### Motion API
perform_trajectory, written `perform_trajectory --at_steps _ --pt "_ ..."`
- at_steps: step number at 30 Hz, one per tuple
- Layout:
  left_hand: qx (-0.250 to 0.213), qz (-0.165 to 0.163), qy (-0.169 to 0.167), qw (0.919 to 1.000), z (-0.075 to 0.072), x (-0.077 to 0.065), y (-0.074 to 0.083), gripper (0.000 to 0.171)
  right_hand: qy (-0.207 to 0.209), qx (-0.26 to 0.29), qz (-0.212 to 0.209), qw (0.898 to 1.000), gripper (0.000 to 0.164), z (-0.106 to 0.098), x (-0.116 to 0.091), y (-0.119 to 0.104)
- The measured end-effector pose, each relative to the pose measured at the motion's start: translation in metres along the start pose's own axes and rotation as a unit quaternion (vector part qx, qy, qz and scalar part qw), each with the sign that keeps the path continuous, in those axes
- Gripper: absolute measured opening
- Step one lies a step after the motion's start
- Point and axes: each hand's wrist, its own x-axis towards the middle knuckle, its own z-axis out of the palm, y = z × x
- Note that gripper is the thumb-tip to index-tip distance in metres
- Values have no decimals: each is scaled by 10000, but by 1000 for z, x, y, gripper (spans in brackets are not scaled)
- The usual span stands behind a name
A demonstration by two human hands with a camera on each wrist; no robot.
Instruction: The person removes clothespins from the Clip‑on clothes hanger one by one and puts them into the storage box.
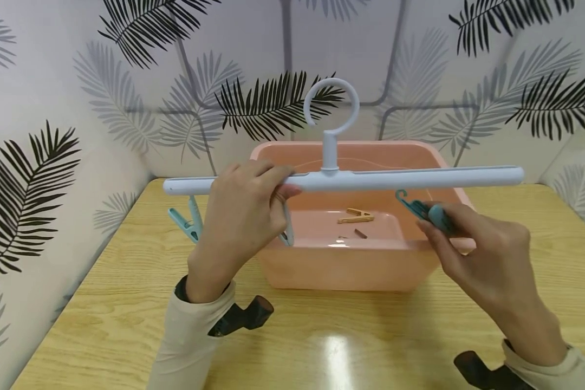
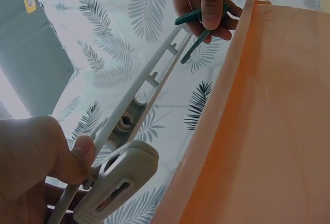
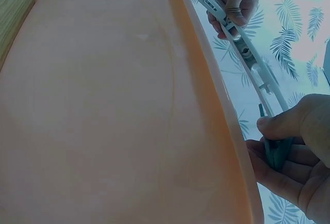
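Observation:
A pale blue clothes hanger (image 1: 419, 177) is held level, its round hook pointing up. My left hand (image 1: 246, 216) grips the bar left of the hook, thumb and fingers around it. One light teal clothespin (image 1: 187, 223) hangs from the bar's left end. A grey clothespin (image 2: 124, 182) hangs right beside the left hand. My right hand (image 1: 492, 249) pinches a darker teal clothespin (image 1: 413, 206) between thumb and fingers, its small hooked end up, just under the bar's right half. In the right wrist view that clothespin (image 3: 277, 152) is partly hidden by the thumb.
Behind and below the hanger, a pink plastic basin (image 1: 341, 268) stands on the wooden table (image 1: 127, 303). Inside it lie an orange clothespin (image 1: 357, 218) and a small brown piece (image 1: 361, 233). A leaf-patterned cloth (image 1: 44, 81) covers the back and sides.

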Motion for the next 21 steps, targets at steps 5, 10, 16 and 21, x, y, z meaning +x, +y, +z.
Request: perform_trajectory --at_steps 5,10,16,21 --pt "-12 -54 -38 10000 -3 1 1 14 -284 82 -146 9995 52 -1 0 3" --pt "-118 -126 23 9998 -3 2 1 15 -309 55 -183 9993 52 -1 -1 7" --pt "-170 -293 2 9994 -4 2 1 13 -464 -268 -267 9982 60 -6 -2 16" --pt "-235 -402 -68 9989 -4 1 1 13 -608 -503 -176 9967 63 -17 0 21"
